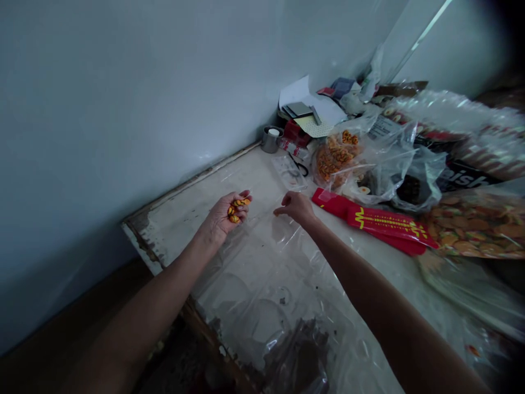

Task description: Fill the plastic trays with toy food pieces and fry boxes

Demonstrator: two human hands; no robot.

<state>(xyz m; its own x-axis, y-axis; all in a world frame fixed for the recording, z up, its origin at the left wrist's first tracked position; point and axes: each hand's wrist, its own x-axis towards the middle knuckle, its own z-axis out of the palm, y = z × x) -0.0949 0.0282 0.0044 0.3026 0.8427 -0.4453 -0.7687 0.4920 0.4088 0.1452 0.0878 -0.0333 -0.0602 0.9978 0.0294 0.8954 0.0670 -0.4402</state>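
Pieces: orange, cupped in your left hand, its fingers curled around them.
Right hand: your fingers bend over clear plastic; I cannot tell whether they grip anything.

L hand cups orange pcs; R hand maybe pinches one, nr clear plastic.

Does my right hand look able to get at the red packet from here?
Probably yes: the red packet lies close beside the right hand, and nothing visible blocks the way between them.
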